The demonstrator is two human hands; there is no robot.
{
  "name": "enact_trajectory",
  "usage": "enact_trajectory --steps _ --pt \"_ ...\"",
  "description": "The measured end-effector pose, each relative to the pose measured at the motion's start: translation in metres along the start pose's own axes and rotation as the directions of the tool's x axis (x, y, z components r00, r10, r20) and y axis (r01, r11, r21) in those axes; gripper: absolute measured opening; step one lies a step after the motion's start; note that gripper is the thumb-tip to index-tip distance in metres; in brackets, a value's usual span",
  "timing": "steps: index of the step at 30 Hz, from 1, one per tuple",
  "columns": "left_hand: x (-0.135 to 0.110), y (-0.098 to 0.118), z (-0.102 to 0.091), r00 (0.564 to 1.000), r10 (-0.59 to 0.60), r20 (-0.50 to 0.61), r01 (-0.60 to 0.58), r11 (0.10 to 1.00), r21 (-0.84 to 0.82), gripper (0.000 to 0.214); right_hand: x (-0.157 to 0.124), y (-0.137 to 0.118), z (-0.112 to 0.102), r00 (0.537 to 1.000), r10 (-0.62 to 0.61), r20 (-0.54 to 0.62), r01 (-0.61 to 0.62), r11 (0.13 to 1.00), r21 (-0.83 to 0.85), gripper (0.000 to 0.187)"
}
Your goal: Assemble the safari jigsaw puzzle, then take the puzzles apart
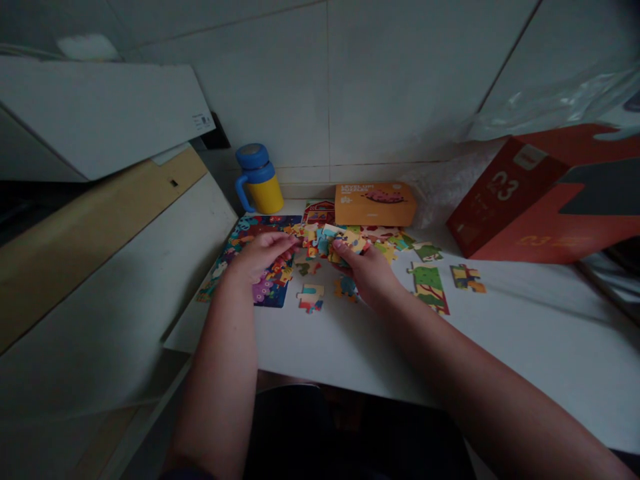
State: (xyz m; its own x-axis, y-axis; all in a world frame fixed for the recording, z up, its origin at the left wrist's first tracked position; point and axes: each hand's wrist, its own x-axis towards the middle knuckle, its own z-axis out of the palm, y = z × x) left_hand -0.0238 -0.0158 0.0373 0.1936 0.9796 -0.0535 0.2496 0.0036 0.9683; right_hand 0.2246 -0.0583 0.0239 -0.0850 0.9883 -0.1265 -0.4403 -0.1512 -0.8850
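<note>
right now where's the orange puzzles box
In the head view, the orange box is near the wall, beyond the right hand, between the mug on its left and the red box on its right.

A yellow mug [270,195] with a blue lid [253,155] and blue handle [241,195] stands upright on the white table [305,347], near its back edge and before a pale tiled wall [400,87]. On the left, a white box [115,107] with a small printed label [203,121] juts in above a tan strip [105,243]; on the right, a big red box [493,200] with pale lettering [504,185] stands on the table, and crumpled clear plastic [545,103] lies behind and beside it
</note>
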Motion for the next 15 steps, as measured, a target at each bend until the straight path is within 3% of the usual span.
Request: enact_trajectory --steps 4,6,9,12,15 --pt "0.002 0.0 0.013 0.992 0.017 0.123 -0.023 0.998 0.053 0.044 0.001 0.003 0.0 1.0 0.01 0.026 -0.01 1.0 -0.022 0.053" --pt "0.002 0.001 0.012 0.996 0.014 0.09 -0.021 0.997 0.068 0.041 0.001 0.004 -0.001 1.0 0.002 0.016 -0.002 1.0 -0.02 0.053" --pt "0.001 0.0 -0.006 0.985 -0.051 -0.162 0.092 0.963 0.255 0.039 0.003 0.004 -0.003 1.0 -0.012 -0.013 0.012 1.0 -0.016 0.05" --pt "-0.002 -0.001 -0.035 0.881 -0.102 -0.462 0.354 0.79 0.501 0.045 0.003 0.002 -0.004 0.999 -0.004 -0.042 0.003 1.0 -0.02 0.049" --pt "-0.004 -0.007 -0.06 0.822 -0.12 -0.556 0.496 0.629 0.598 0.04 0.003 0.002 -0.004 0.999 -0.005 -0.032 0.004 1.0 -0.028 0.048"
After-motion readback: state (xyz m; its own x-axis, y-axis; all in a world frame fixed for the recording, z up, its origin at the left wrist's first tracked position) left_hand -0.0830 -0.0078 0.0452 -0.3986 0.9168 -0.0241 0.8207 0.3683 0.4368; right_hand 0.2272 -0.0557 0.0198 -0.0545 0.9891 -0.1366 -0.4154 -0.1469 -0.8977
